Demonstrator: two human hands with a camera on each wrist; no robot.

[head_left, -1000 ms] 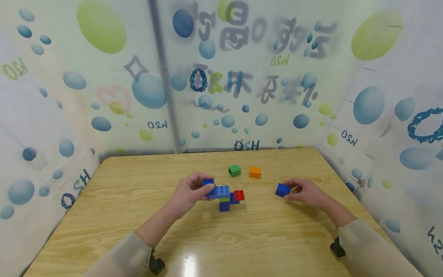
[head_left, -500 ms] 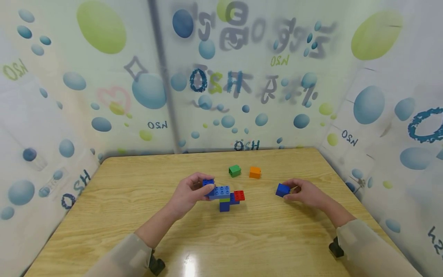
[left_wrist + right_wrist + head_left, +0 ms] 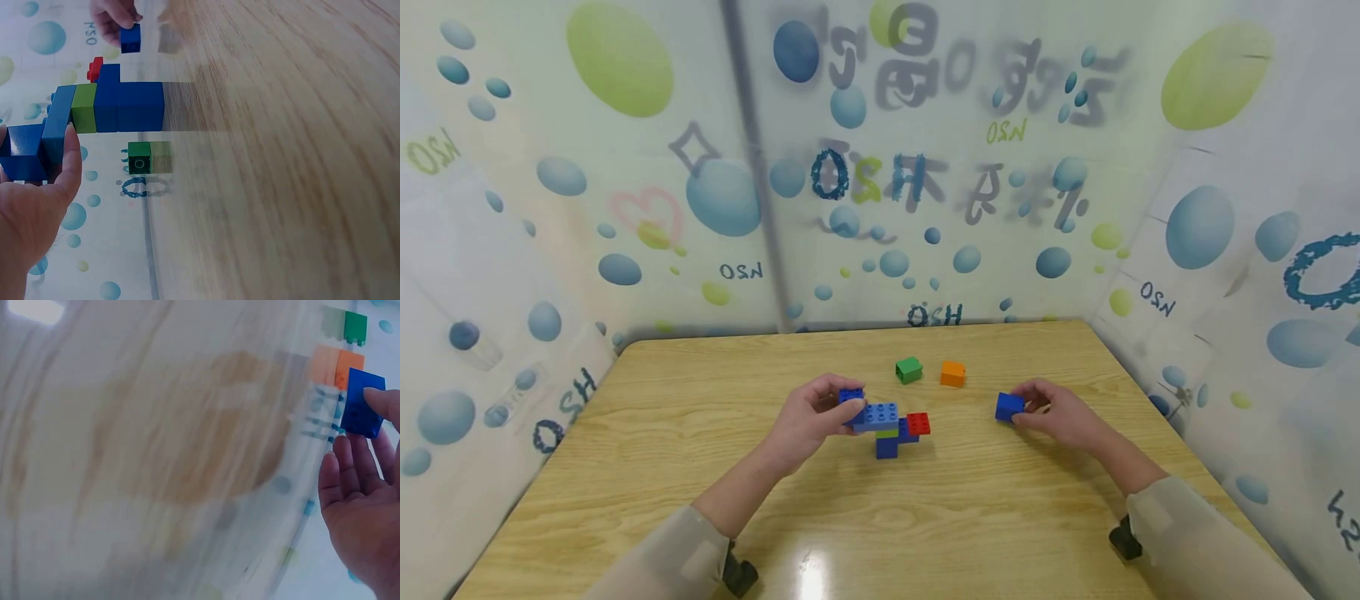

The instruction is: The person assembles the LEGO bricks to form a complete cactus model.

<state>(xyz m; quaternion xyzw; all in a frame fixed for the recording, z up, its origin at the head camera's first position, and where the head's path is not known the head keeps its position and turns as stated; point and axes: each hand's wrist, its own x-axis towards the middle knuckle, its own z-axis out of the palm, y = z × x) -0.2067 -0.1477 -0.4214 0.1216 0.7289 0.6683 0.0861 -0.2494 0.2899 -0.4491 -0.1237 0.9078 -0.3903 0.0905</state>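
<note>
My left hand [image 3: 808, 421] grips the dark blue brick [image 3: 852, 395] at the left end of a built stack of toy building bricks. That stack has a light blue long brick [image 3: 876, 416] on top, a lime green brick [image 3: 84, 108] under it, then dark blue bricks [image 3: 140, 106] that reach down to the table. A red brick [image 3: 918, 423] juts out at its right side. My right hand [image 3: 1060, 414] pinches a separate blue brick [image 3: 1010, 407] between thumb and fingers. In the left wrist view this brick hangs a little above the table.
A green brick [image 3: 908, 370] and an orange brick [image 3: 952, 373] lie apart near the back of the wooden table [image 3: 647, 433]. A patterned curtain [image 3: 880, 275] hangs behind the table's far edge and along both sides.
My right hand has shifted slightly left and turned the blue brick a little. My left hand and the stack have stayed in place.
</note>
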